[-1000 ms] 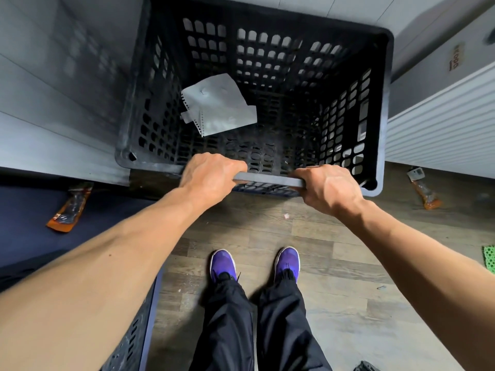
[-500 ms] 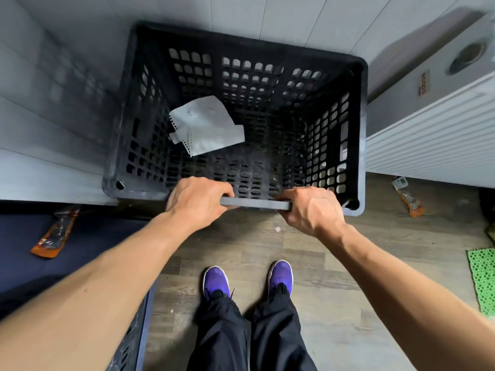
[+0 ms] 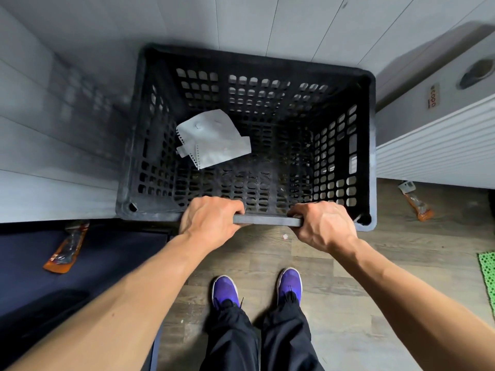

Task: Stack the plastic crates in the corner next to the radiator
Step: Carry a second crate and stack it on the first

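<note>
A black perforated plastic crate (image 3: 371, 145) stands in the corner between the grey panelled walls and the white radiator (image 3: 434, 153) on its right. I look straight down into it. A crumpled white paper (image 3: 214, 139) lies on its bottom. My left hand (image 3: 209, 222) and my right hand (image 3: 324, 226) both grip the crate's near rim, about a hand's width apart. What the crate rests on is hidden beneath it.
A dark blue surface (image 3: 80, 263) with an orange wrapper (image 3: 65, 250) lies at the left. Another orange wrapper (image 3: 416, 204) lies on the wood floor under the radiator. A green mat (image 3: 487, 274) shows at the right edge. My purple shoes (image 3: 257, 287) stand just behind the crate.
The crate has dropped lower in view and its whole far rim now shows against the wall. Both hands keep their grip on the near rim.
</note>
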`<state>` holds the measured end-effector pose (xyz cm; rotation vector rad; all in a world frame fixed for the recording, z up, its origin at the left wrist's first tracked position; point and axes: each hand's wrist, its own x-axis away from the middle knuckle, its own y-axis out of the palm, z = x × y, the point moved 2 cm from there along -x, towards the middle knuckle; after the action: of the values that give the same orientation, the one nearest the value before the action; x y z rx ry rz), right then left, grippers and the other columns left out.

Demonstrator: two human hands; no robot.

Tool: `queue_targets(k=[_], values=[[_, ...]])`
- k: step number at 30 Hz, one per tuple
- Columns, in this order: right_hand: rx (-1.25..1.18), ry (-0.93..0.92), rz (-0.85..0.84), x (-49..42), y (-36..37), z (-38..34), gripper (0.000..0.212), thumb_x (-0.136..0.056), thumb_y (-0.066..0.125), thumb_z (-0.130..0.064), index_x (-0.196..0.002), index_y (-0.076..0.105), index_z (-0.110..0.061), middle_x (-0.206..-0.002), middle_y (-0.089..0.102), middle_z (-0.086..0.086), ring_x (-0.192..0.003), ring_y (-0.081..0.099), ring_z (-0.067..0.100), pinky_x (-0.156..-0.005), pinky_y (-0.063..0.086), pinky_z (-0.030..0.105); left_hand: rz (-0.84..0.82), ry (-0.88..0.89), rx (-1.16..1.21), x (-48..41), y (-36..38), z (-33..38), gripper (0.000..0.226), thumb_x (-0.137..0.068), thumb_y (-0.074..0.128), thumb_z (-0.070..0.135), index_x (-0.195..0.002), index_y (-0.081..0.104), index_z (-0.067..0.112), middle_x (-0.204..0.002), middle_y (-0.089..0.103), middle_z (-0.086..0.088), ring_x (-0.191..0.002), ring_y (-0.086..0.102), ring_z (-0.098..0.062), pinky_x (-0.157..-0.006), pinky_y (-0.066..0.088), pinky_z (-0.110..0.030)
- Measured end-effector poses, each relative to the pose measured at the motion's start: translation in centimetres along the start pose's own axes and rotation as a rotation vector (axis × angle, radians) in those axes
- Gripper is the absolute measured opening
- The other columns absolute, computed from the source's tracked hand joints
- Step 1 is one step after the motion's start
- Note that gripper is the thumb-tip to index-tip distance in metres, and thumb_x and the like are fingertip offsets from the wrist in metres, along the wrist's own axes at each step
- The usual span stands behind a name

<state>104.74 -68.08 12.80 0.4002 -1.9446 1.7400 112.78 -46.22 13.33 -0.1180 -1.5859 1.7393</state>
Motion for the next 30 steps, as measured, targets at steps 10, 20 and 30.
queue_targets(k=[10,20,30], values=[[-0.095,-0.198,-0.098,1.6,-1.1,1.0,0.064,-0.085,0.036,-0.079,-0.128,0.056,-0.035,-0.114,0.068,-0.004,-0.103,0.065,0.021,-0.08,0.051,0.038,0.016,0.12,0.173,2.4,-0.7,-1.1,0.066,-0.086,0.027,0.077,-0.129,0.056,0.036,-0.126,0.061,0.015,-0.119,0.054,-0.013,-0.101,0.04,-0.037],[0.207,-0.008,0.308,1.3,-1.8,6.4,0.051,-0.097,0.029,-0.044,-0.098,0.073,-0.02,-0.113,0.063,0.004,-0.104,0.048,0.027,-0.099,0.037,0.041,0.328,-0.414,-0.108,2.2,-2.3,-10.6,0.056,-0.09,0.057,0.035,-0.14,0.042,0.015,-0.16,0.007,-0.02,-0.145,0.007,-0.046,-0.11,0.013,-0.069],[-0.04,0.139,0.277,0.6,-1.1,6.9,0.033,-0.086,0.056,-0.021,-0.116,0.069,-0.022,-0.139,0.052,0.002,-0.13,0.04,0.024,-0.092,0.044,0.05,0.358,-0.603,0.032,1.3,-2.0,-8.9,0.045,-0.086,0.062,0.034,-0.129,0.049,0.027,-0.162,-0.006,-0.014,-0.127,0.03,-0.05,-0.102,0.035,-0.06]])
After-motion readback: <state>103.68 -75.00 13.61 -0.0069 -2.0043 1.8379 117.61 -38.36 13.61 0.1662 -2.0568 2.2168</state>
